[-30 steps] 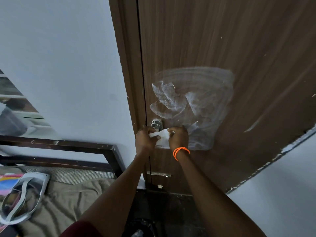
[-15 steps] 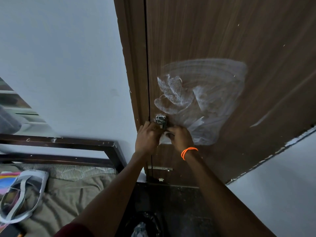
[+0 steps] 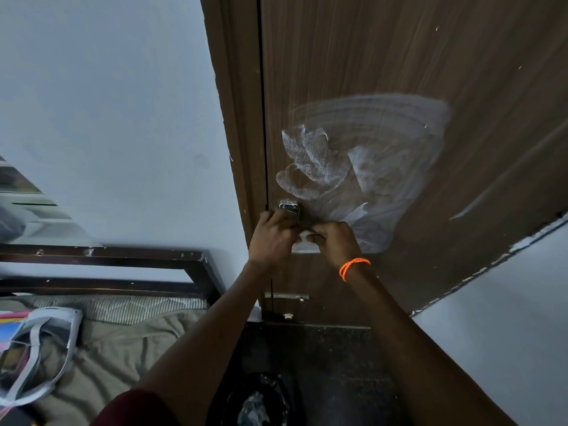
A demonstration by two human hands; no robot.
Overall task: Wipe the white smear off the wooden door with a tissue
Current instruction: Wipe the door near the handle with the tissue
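A wide white smear (image 3: 362, 167) covers the brown wooden door (image 3: 399, 50), with thick hand-shaped patches at its left and thin swirls to the right. Both my hands meet just below the smear's lower left, beside the metal latch (image 3: 289, 207). My left hand (image 3: 272, 238) and my right hand (image 3: 333, 239), which wears an orange band on the wrist, both pinch a white tissue (image 3: 304, 244) between them. Most of the tissue is hidden by my fingers.
The door frame (image 3: 236, 118) and a white wall (image 3: 107, 103) lie to the left. A dark bed frame (image 3: 123, 256) with an olive sheet and a white headset (image 3: 40, 348) sits lower left. A black bin (image 3: 258, 401) stands on the dark floor below.
The view has shifted so the door sits further right and the smear higher. My hands have closed in together around the tissue, which shows less than a second ago.
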